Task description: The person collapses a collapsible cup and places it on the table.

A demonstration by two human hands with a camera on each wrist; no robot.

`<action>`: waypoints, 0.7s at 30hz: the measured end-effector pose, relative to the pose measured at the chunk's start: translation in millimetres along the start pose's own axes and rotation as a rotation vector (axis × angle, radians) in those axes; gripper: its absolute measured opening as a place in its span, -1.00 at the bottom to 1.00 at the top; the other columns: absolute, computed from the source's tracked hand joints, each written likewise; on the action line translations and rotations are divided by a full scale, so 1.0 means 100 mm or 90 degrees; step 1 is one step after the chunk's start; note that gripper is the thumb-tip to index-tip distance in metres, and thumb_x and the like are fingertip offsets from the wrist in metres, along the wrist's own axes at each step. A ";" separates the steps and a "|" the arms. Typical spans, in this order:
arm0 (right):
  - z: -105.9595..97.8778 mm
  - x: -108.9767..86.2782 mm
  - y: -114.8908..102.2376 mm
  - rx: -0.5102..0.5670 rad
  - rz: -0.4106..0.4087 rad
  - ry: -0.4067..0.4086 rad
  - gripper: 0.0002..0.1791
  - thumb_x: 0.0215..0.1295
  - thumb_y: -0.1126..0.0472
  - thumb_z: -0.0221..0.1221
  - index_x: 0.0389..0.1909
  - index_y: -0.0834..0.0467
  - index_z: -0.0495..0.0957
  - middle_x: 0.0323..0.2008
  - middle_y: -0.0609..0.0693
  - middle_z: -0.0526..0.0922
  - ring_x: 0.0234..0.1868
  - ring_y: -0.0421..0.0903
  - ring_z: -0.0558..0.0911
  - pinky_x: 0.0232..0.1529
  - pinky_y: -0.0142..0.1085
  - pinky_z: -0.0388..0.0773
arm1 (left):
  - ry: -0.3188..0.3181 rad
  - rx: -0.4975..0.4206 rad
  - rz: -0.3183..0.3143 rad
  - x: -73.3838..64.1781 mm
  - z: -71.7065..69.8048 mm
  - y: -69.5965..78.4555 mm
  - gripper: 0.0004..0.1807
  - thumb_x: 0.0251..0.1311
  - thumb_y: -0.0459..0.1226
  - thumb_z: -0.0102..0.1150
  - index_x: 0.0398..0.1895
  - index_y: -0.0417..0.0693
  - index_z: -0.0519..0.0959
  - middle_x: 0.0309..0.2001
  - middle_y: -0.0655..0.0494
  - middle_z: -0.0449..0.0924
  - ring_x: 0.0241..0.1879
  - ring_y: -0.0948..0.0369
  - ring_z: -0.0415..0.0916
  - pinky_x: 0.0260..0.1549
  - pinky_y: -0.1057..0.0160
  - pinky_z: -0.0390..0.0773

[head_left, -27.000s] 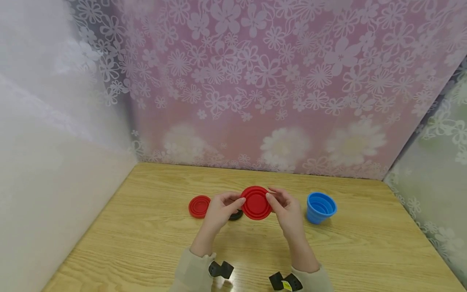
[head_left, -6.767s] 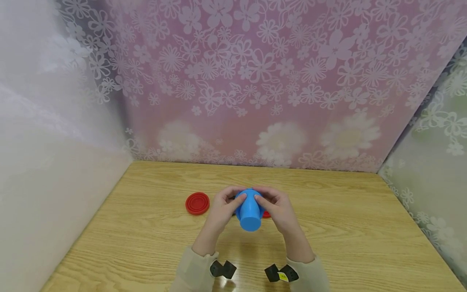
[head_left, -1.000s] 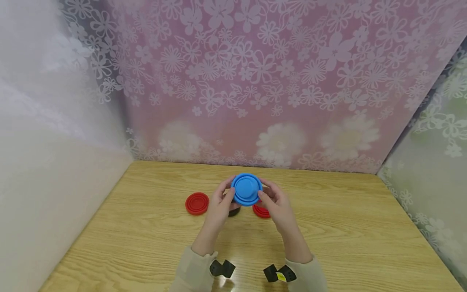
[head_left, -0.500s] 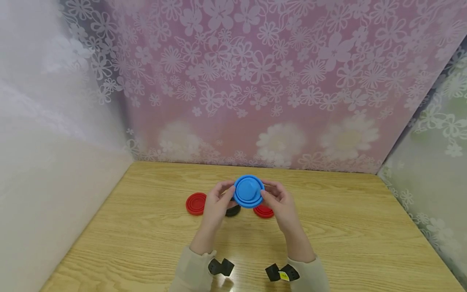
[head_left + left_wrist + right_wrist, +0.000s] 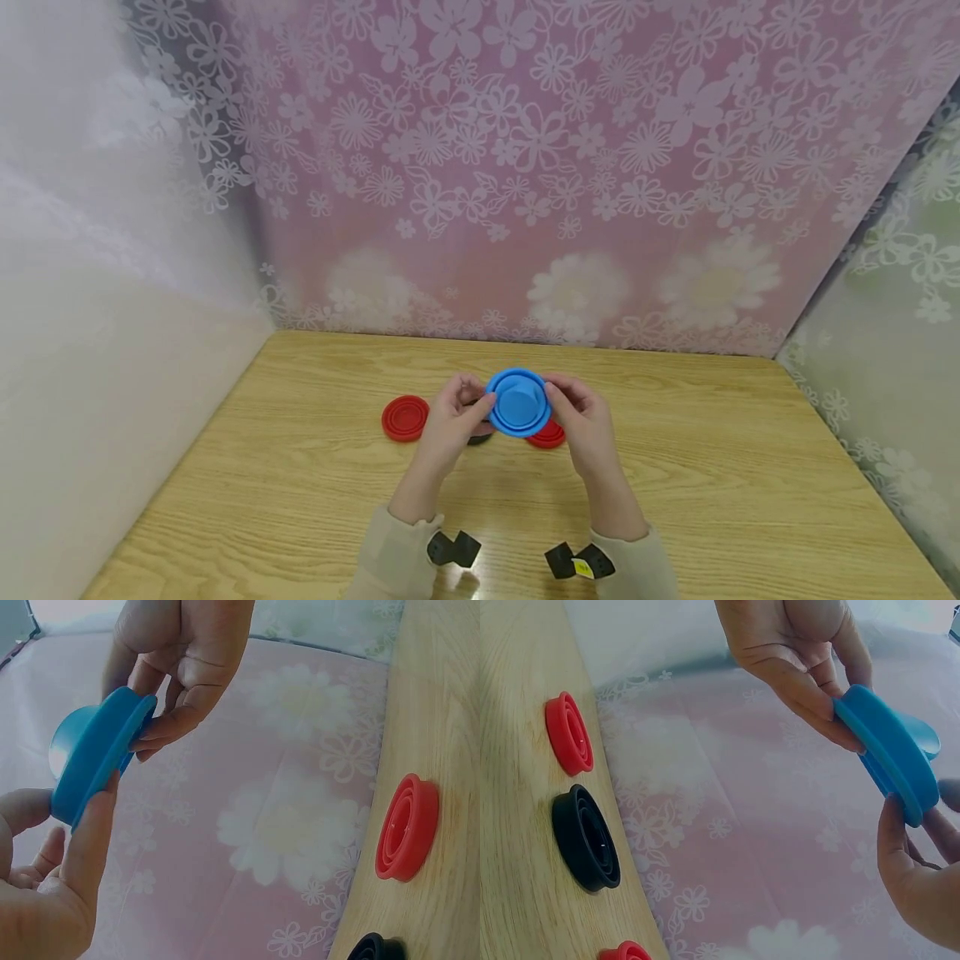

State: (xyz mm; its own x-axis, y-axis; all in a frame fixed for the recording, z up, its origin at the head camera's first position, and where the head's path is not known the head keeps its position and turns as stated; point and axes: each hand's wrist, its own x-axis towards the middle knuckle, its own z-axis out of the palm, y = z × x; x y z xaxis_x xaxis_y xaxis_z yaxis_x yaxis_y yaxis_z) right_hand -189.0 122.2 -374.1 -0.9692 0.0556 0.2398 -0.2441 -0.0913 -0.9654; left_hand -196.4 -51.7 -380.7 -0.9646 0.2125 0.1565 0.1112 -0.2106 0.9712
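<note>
Both hands hold a blue collapsible cup (image 5: 519,402) above the table, its rings pushed mostly flat and its base turned toward me. In the left wrist view its base still bulges out beyond the rim. My left hand (image 5: 442,427) pinches the left edge between thumb and fingers. On the opposite edge, my right hand (image 5: 592,427) grips with the thumb in front and the fingers behind. Beneath the hands lie a flattened black cup (image 5: 585,838), mostly hidden in the head view, and a flattened red cup (image 5: 550,435), partly covered by the blue one.
Another flattened red cup (image 5: 405,418) lies left of the left hand on the wooden table (image 5: 300,500). A pink floral backdrop (image 5: 480,208) stands behind the table, with pale panels at both sides.
Earlier the hands held a red cup, now on the table. The blue cup, formerly standing tall at right, was picked up and folded down. Over the last second it shifted slightly right and lower.
</note>
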 end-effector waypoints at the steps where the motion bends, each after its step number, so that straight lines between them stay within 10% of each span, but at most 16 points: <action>1: 0.00 0.00 0.00 -0.001 -0.002 -0.007 -0.72 0.21 0.34 0.07 -0.10 0.42 0.45 -0.28 0.00 0.54 -0.31 -0.12 0.56 -0.29 -0.29 0.55 | -0.009 0.004 0.004 0.00 0.00 0.00 -0.69 0.18 -0.39 0.03 -0.01 -0.27 0.32 -0.28 -0.10 0.49 -0.36 0.16 0.56 -0.37 0.13 0.56; 6: 0.00 -0.01 -0.01 0.006 -0.003 -0.038 -0.69 0.18 0.37 0.10 -0.06 0.41 0.43 -0.20 0.11 0.49 -0.27 -0.08 0.55 -0.28 -0.27 0.54 | -0.064 0.044 0.030 -0.01 -0.01 0.00 -0.52 0.21 -0.39 -0.03 0.22 -0.19 0.25 -0.10 -0.21 0.42 -0.22 0.08 0.52 -0.29 0.15 0.53; 21: -0.01 -0.02 0.04 -0.014 -0.048 -0.155 -0.71 0.16 0.43 0.08 -0.13 0.54 0.41 -0.30 -0.03 0.55 -0.30 -0.16 0.56 -0.29 -0.32 0.54 | -0.041 0.054 0.048 -0.02 0.01 0.00 -0.77 0.11 -0.38 0.12 -0.25 -0.32 0.33 -0.32 -0.15 0.51 -0.42 0.13 0.57 -0.33 0.17 0.55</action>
State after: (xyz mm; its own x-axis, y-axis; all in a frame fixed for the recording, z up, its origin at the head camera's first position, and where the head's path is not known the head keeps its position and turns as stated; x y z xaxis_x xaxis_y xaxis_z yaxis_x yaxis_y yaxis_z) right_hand -188.4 122.3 -378.3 -0.9280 -0.1798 0.3264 -0.3182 -0.0739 -0.9452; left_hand -193.8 -51.2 -381.3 -0.9355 0.2607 0.2385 0.2055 -0.1477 0.9675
